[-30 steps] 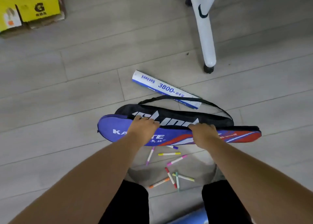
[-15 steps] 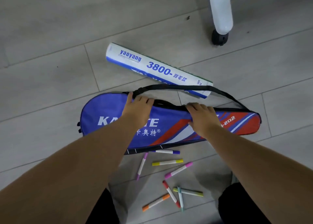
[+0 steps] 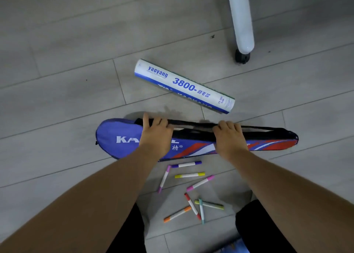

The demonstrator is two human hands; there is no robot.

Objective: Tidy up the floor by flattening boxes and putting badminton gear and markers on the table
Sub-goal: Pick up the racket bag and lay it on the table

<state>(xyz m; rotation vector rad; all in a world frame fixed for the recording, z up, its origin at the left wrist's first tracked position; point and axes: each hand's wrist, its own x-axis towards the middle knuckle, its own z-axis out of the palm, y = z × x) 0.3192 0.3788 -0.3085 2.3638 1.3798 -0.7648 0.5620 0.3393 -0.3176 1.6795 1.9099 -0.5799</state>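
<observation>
Grey plank floor (image 3: 57,61), dim light. Flat on it, a blue, red and black racket bag (image 3: 122,138), long side running left to right. Left hand (image 3: 156,136) and right hand (image 3: 229,138) both on the bag's far edge, fingers curled over it, holding on. Past the bag and not touching it, a white and blue shuttle tube (image 3: 183,86) on its side. On the near side, coloured markers (image 3: 189,175) scattered on the floor. Top right, a white leg (image 3: 241,19) with a black wheel (image 3: 242,58).
</observation>
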